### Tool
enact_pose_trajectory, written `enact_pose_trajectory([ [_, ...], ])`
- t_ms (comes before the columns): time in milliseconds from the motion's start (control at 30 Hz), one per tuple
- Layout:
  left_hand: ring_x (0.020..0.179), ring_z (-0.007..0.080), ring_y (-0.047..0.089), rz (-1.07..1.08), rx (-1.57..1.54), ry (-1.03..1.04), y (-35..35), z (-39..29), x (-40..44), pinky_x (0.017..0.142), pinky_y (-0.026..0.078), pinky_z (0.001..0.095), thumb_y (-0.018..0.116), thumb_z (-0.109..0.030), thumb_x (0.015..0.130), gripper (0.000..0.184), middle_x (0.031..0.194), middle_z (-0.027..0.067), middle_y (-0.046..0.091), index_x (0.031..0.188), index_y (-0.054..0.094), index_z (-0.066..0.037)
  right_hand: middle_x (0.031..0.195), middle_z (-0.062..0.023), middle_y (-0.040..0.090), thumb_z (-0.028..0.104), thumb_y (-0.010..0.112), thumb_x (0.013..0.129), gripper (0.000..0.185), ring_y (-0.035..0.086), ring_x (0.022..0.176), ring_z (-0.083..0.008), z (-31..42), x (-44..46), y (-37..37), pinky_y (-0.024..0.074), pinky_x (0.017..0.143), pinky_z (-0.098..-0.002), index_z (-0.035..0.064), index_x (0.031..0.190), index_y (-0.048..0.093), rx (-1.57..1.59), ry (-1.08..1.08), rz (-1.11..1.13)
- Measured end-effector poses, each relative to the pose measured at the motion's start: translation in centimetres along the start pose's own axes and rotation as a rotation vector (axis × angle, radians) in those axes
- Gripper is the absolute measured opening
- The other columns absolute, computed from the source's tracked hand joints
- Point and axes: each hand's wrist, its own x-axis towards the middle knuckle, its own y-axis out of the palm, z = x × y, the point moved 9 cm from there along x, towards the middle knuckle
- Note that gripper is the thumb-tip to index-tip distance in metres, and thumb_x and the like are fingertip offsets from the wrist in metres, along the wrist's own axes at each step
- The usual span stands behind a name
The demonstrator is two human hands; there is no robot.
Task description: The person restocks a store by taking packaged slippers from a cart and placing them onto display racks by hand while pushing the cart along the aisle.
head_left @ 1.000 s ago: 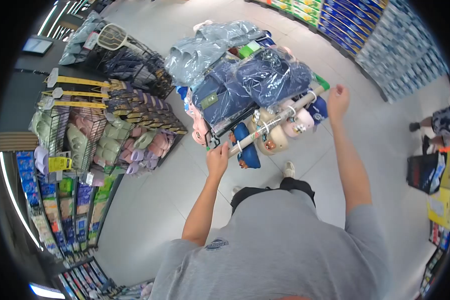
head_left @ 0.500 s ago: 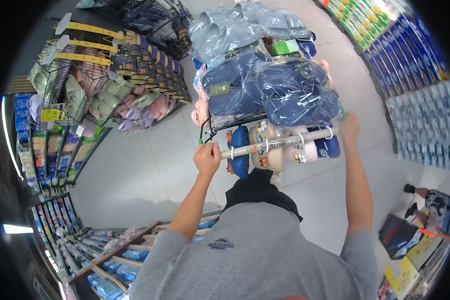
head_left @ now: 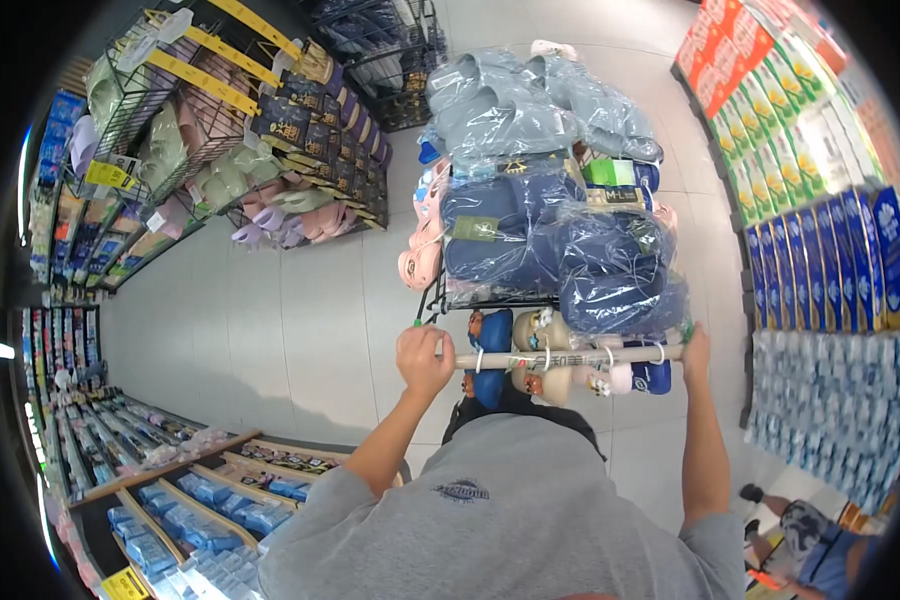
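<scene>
Fingers (head_left: 434, 342) of both hands (head_left: 424, 363) (head_left: 697, 355) grip the handle (head_left: 500, 360) near its ends, floor (head_left: 285, 310) spreading leftward.

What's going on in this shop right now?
A person in a grey T-shirt has the left hand wrapped round one end of a cart handle, the right hand at the other end. Blue slippers and grey slippers, bagged in clear plastic, are heaped just ahead. Small decorated slippers hang at the handle, with white ties round it.
</scene>
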Motion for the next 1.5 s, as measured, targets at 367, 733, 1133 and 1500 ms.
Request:
enact_pose_trajectory([
  [367,0.094,0.0409,0.059,0.422,0.125,-0.763,7.4,4.9,3.4,0.081,0.047,0.0476,0.062,-0.024,0.073,0.054,0.109,0.0230,0.058,0.119,0.045,-0.001,0.055,-0.0140,0.049,0.039,0.033,0.096,0.056,0.052,0.045,-0.0253,6.2,8.2,1.4,0.0411,0.042,-0.0405,-0.0054,0.067,0.051,0.026,-0.178,0.095],
  [733,0.089,0.0412,0.061,0.469,0.319,-0.895,12.7,1.8,4.9,0.077,0.047,0.0497,0.055,-0.017,0.071,0.039,0.094,0.0244,0.062,0.106,0.047,-0.002,0.071,-0.0281,0.058,0.034,0.026,0.097,0.054,0.060,0.066,-0.0395,10.3,19.1,3.8,0.0463,0.062,-0.0466,-0.0083,0.085,0.059,-0.052,-0.338,0.376],
  [1133,0.089,0.0408,0.061,0.374,0.373,-1.029,15.8,-8.0,1.5,0.076,0.046,0.0496,0.055,-0.015,0.074,0.036,0.092,0.0239,0.063,0.107,0.047,-0.003,0.087,-0.0313,0.061,0.035,0.027,0.096,0.052,0.059,0.084,-0.0476,14.4,26.1,-0.4,0.0455,0.078,-0.0524,-0.0030,0.089,0.061,-0.211,-0.538,0.415],
  [1500,0.073,0.0350,0.064,0.100,-0.084,-1.479,20.2,-12.6,-3.7,0.068,0.049,0.0440,0.065,-0.016,0.066,0.035,0.079,0.0216,0.063,0.091,0.057,0.007,0.090,-0.0303,0.061,0.034,0.026,0.096,0.051,0.059,0.085,-0.0470,16.4,34.5,-0.2,0.0464,0.079,-0.0524,-0.0023,0.093,0.061,-0.359,-0.641,0.554],
])
